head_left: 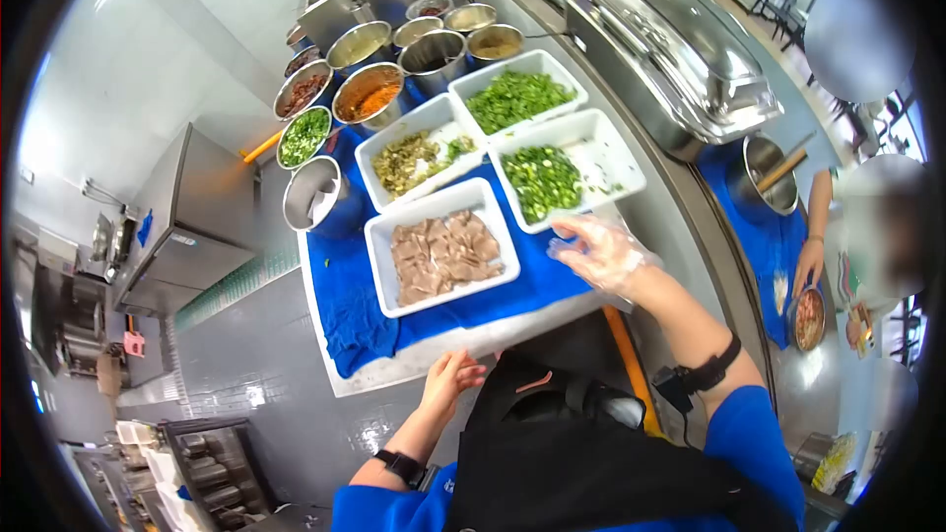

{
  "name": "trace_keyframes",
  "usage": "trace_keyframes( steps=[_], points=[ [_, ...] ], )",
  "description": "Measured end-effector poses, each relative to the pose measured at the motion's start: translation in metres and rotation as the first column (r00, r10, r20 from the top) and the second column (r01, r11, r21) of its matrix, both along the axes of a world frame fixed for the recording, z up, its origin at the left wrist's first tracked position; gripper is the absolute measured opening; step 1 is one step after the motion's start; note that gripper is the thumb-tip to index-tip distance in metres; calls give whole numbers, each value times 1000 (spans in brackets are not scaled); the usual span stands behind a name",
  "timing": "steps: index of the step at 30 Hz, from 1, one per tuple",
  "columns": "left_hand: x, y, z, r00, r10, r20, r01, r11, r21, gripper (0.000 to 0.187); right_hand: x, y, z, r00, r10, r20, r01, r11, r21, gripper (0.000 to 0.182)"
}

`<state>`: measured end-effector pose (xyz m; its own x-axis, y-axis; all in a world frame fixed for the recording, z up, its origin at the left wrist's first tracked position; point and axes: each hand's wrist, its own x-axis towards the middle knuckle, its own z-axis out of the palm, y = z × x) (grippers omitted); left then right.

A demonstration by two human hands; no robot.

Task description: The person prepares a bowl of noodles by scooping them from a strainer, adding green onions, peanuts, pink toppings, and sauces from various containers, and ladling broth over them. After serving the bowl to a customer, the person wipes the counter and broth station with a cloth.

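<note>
My right hand, in a clear plastic glove, hovers at the near corner of a white tray with chopped green onions. Its fingers are bent and apart, and I see nothing in them. Bare and loosely open, my left hand is by the table's front edge, holding nothing. Between the hands and the back trays stands a white tray of sliced brownish meat. Behind it are a tray of chopped olive-green pickles and one of chopped green herbs.
Steel pots of seasonings crowd the table's back left. A crumpled blue cloth lies at the front left corner. A lidded steel chafing dish stands on the right counter. Another person's hand touches a bowl of food.
</note>
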<state>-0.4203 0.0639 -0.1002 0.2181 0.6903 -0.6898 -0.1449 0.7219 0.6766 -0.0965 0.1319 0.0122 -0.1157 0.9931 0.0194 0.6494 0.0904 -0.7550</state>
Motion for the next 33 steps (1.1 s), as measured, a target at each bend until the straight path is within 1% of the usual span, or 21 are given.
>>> trace_keyframes(
  steps=[2, 4, 5, 6, 7, 9, 11, 13, 15, 16, 19, 20, 23, 24, 25, 27, 28, 31, 32, 33],
  points=[
    [-34, 11, -5, 998, 56, -7, -56, 998, -5, 25, -32, 66, -9, 994, 98, 55, -101, 993, 60, 42],
    [-65, 16, -12, 988, 153, -6, -153, 988, 1, 24, -69, 131, -17, 979, 176, 103, -187, 977, 100, 42],
    [-78, 17, -14, 980, 200, -8, -200, 980, 6, 24, -85, 164, -40, 974, 180, 137, -200, 969, 148, 43],
    [-90, 16, -14, 973, 232, -17, -232, 973, 0, 23, -110, 190, -33, 964, 193, 182, -200, 980, 17, 44],
    [-101, 13, -10, 965, 261, -29, -262, 965, -3, 21, -128, 223, -52, 950, 219, 225, -216, 976, -37, 45],
    [-121, 8, -11, 942, 333, -51, -334, 942, -27, 19, -171, 272, -63, 936, 247, 249, -221, 967, -129, 47],
    [-138, -2, -14, 907, 413, -83, -419, 905, -79, 18, -204, 316, -96, 907, 264, 329, -228, 963, -143, 49],
    [-147, -9, -15, 878, 473, -76, -479, 871, -112, 17, -226, 345, -117, 888, 253, 385, -214, 966, -142, 51],
    [-153, -13, -20, 854, 515, -71, -520, 843, -135, 16, -246, 362, -127, 883, 221, 414, -182, 974, -133, 51],
    [-154, -14, -24, 846, 529, -65, -533, 834, -142, 16, -253, 369, -120, 862, 265, 432, -186, 959, -215, 49],
    [-154, -9, -28, 831, 553, -58, -554, 816, -164, 15, -269, 380, -131, 772, 300, 561, -240, 954, -180, 47],
    [-153, -6, -28, 832, 553, -57, -553, 815, -170, 15, -269, 383, -130, 730, 368, 576, -294, 930, -222, 44],
    [-152, 9, -25, 843, 536, -48, -536, 827, -169, 15, -264, 373, -142, 778, 372, 506, -265, 925, -274, 44],
    [-150, 14, -25, 848, 528, -43, -528, 833, -165, 15, -262, 367, -144, 743, 363, 563, -273, 932, -240, 42],
    [-150, 19, -27, 854, 520, -35, -518, 840, -163, 15, -263, 358, -133, 771, 314, 554, -234, 949, -213, 38],
    [-151, 24, -28, 867, 498, -33, -496, 853, -161, 15, -263, 364, -142, 823, 278, 495, -225, 960, -165, 32],
    [-152, 27, -27, 871, 490, -34, -489, 859, -152, 15, -263, 363, -135, 796, 307, 521, -185, 944, -274, 28],
    [-156, 28, -26, 870, 490, -47, -492, 860, -135, 14, -261, 372, -146, 822, 307, 479, -207, 946, -250, 28],
    [-157, 26, -25, 868, 493, -54, -495, 858, -133, 15, -256, 378, -146, 847, 272, 457, -159, 949, -272, 29],
    [-157, 26, -24, 866, 496, -54, -499, 857, -129, 15, -253, 366, -109, 929, 143, 341, -21, 942, -336, 30]
  ],
)
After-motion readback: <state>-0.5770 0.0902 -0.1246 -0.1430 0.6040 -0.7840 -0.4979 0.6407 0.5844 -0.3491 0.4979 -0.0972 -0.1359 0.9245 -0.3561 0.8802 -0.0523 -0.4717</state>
